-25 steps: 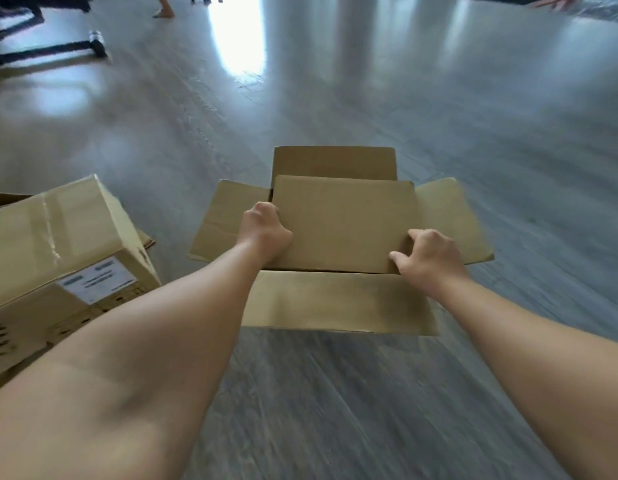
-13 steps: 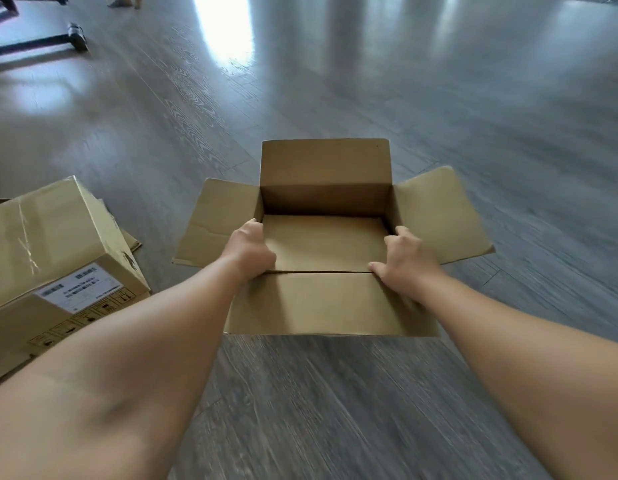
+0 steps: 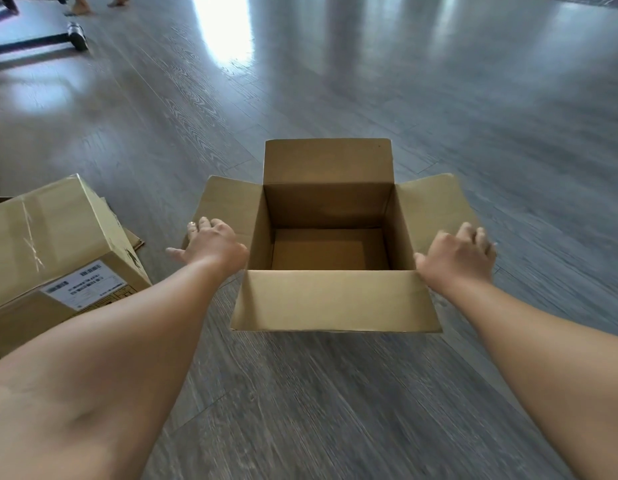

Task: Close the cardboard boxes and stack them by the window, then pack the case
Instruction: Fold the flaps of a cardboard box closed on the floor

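Note:
An open, empty cardboard box (image 3: 335,299) stands on the floor in front of me with all its flaps spread outward. My left hand (image 3: 210,244) lies over the left side flap (image 3: 227,199), fingers spread. My right hand (image 3: 456,254) lies over the right side flap (image 3: 432,202), fingers loosely extended. The far flap stands upright and the near flap hangs toward me. A second cardboard box (image 3: 54,247), closed and bearing a white label, lies tilted at the left.
Grey wood-look floor (image 3: 335,393) stretches all around. A black stand leg with a caster (image 3: 75,32) sits at the far left, and a person's bare feet (image 3: 82,6) show beside it. Bright window light reflects on the floor far ahead.
A flap that covered the box interior has dropped inside, showing the empty bottom. Both hands left the near inner edge and moved outward onto the left and right side flaps.

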A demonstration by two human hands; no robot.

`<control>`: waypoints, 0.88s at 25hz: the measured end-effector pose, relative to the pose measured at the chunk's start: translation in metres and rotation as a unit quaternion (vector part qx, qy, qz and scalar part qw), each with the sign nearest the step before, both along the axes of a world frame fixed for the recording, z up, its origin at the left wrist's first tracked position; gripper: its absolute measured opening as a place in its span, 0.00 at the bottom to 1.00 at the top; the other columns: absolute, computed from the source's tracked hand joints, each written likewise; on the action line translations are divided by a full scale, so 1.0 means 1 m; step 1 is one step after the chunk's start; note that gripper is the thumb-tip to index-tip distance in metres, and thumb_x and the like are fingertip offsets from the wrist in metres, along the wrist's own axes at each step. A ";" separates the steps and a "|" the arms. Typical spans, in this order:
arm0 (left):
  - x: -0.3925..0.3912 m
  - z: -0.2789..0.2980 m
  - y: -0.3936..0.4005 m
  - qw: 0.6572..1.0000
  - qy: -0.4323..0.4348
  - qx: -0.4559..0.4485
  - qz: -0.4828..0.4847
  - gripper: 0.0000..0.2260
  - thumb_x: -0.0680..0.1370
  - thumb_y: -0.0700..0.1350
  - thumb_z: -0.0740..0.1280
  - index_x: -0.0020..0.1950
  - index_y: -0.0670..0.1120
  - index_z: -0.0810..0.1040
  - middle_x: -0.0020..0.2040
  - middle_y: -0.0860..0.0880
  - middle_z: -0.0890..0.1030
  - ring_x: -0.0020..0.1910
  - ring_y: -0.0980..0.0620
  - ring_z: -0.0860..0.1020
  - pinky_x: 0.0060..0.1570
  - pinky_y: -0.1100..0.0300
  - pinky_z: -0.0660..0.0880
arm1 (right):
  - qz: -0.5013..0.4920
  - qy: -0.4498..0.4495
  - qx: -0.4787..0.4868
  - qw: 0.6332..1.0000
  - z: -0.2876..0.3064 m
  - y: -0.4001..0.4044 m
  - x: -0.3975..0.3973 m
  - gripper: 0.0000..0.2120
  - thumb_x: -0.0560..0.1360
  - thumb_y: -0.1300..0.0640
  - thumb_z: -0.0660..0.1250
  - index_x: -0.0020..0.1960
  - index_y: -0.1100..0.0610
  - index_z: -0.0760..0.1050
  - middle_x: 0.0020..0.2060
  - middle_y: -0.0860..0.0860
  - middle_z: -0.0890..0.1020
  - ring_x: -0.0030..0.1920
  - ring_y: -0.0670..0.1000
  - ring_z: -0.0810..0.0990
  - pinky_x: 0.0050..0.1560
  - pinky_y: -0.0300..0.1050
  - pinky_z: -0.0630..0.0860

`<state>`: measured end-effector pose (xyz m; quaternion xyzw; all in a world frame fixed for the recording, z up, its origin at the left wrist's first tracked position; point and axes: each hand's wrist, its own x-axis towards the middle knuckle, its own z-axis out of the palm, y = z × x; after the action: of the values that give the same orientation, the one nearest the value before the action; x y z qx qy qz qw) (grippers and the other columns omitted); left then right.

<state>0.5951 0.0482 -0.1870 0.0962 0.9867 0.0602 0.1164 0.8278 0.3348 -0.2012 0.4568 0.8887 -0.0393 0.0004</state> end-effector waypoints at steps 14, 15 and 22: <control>0.035 0.048 0.000 0.945 0.244 0.212 -0.048 0.09 0.71 0.37 0.62 0.49 0.40 0.76 0.53 0.41 0.81 0.46 0.39 0.78 0.45 0.53 0.72 | 0.142 0.209 0.112 0.961 0.040 -0.047 0.003 0.26 0.74 0.58 0.68 0.69 0.68 0.71 0.69 0.66 0.73 0.63 0.67 0.75 0.62 0.60 0.72; 0.038 0.048 0.002 0.938 0.246 0.234 -0.069 0.12 0.72 0.37 0.63 0.54 0.39 0.78 0.56 0.42 0.81 0.50 0.38 0.80 0.47 0.53 0.74 | 0.176 0.206 0.098 0.958 0.039 -0.054 0.001 0.28 0.74 0.58 0.68 0.72 0.67 0.70 0.70 0.65 0.72 0.64 0.66 0.76 0.63 0.60 0.72; 0.059 0.022 -0.001 0.911 0.116 0.283 -0.277 0.25 0.79 0.46 0.63 0.76 0.43 0.68 0.73 0.45 0.73 0.68 0.46 0.74 0.67 0.49 0.73 | 0.279 0.208 -0.055 0.936 0.019 -0.052 0.019 0.38 0.79 0.56 0.62 0.82 0.48 0.45 0.56 0.55 0.82 0.42 0.55 0.84 0.45 0.55 0.81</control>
<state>0.6545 0.0474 -0.1651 0.4004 0.8690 0.2903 -0.0191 0.8471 0.2824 -0.1823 0.1714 0.9572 -0.1804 -0.1480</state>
